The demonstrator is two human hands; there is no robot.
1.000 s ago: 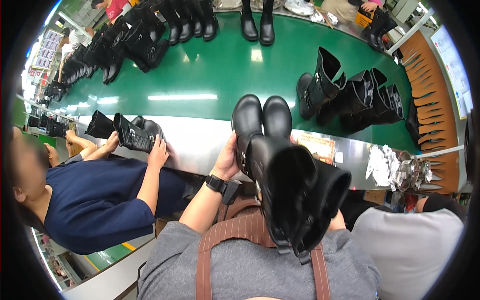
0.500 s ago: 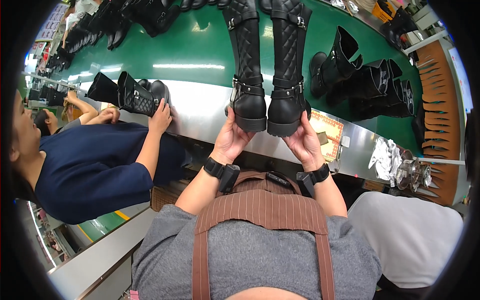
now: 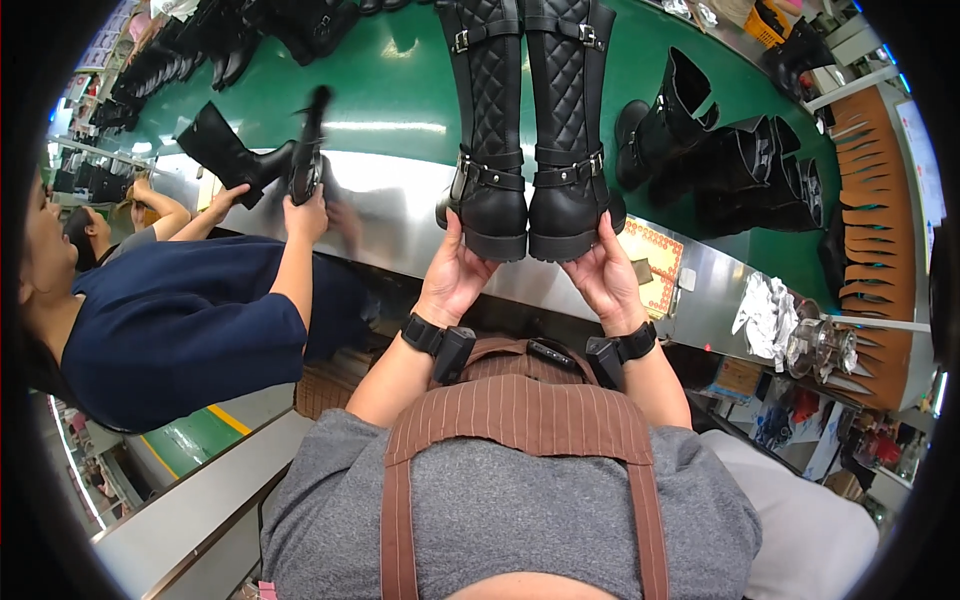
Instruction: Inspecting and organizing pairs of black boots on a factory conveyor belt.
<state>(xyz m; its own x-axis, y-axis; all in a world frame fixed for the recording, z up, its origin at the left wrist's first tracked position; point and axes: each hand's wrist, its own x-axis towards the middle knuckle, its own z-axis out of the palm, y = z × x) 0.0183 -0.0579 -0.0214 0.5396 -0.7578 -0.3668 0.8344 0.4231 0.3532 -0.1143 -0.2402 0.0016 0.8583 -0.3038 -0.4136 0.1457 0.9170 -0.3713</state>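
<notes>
Two tall black boots with quilted shafts and buckled straps stand side by side, heels toward me. My left hand (image 3: 456, 268) grips the left boot (image 3: 492, 130) low at its heel, thumb on the outer side and fingers under the sole. On the right boot (image 3: 566, 130), my right hand (image 3: 606, 270) has the same hold. The two heels almost touch. The boots' toes are mostly hidden behind the heels. Each of my wrists wears a black strap with a small black box.
A green work surface (image 3: 390, 80) with a metal front edge (image 3: 400, 240) lies ahead. More black boots (image 3: 665, 120) stand at right, near a yellow patterned card (image 3: 655, 265) and crumpled white paper (image 3: 768, 320). At left, a co-worker in navy (image 3: 190, 320) handles two black boots (image 3: 235, 155).
The boots in my hands have come together at the shafts and shifted slightly left. The co-worker at left has lifted and parted two boots.
</notes>
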